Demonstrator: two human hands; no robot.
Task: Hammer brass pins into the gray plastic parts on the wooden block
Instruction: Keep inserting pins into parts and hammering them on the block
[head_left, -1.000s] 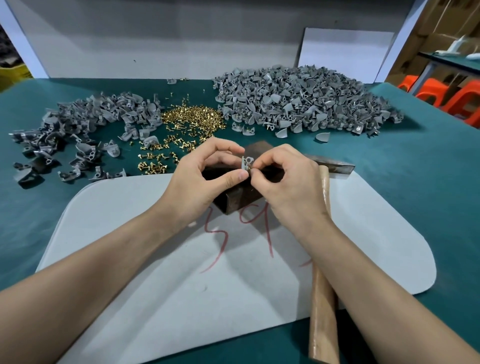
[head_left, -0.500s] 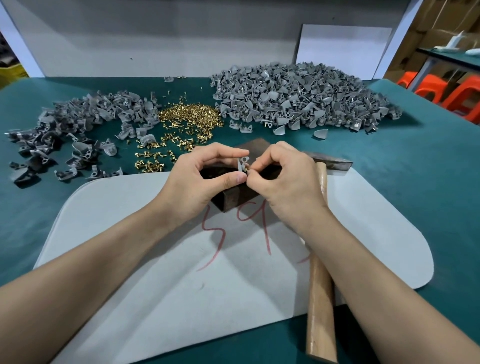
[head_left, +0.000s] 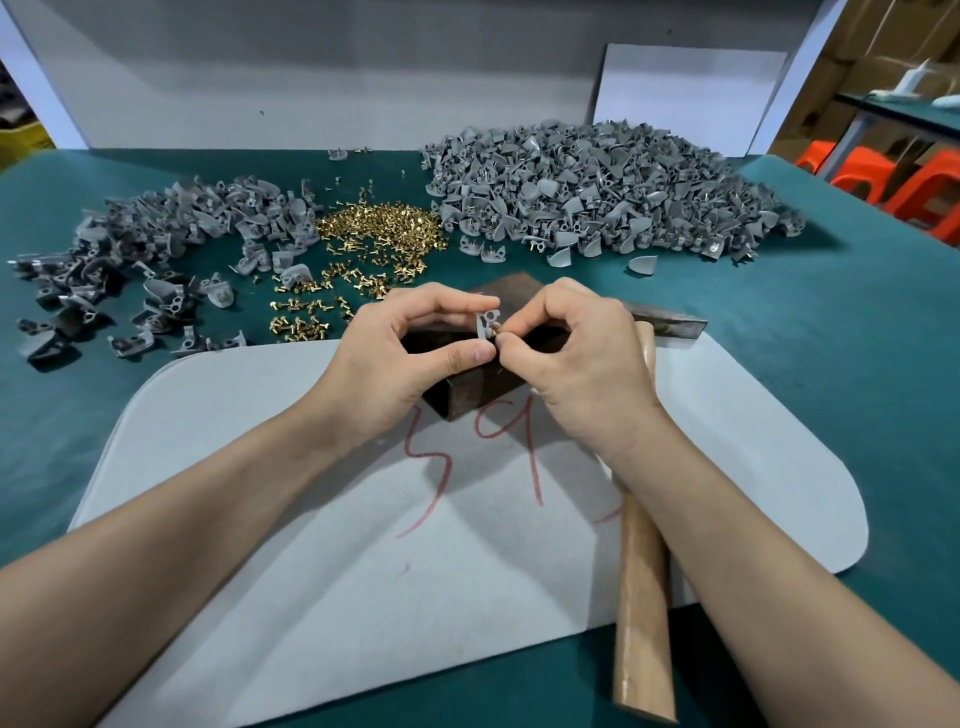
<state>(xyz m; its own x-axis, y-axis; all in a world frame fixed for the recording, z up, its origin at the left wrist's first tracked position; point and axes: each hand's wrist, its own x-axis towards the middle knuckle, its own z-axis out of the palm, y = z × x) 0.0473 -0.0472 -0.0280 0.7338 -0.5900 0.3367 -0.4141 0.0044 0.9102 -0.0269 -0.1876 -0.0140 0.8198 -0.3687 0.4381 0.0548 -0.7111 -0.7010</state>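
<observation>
Scarcely anything has shifted: left hand (head_left: 400, 358) pinches the gray plastic part (head_left: 487, 325) upright over the wooden block (head_left: 467, 400); right hand (head_left: 582, 358), apparently pinching a brass pin (head_left: 497, 329), meets it from the right.

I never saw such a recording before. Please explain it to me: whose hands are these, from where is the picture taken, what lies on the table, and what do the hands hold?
There is no machine here: a person works with two bare hands. The camera sits on the person's head and looks forward and down. The left hand pinches one gray plastic part over a dark wooden block; the right hand pinches a small brass pin against it. A hammer lies unheld under the right wrist, across a white mat. Behind, on the green table, lie a big pile of gray parts, a smaller pile and, between them, loose brass pins.
</observation>
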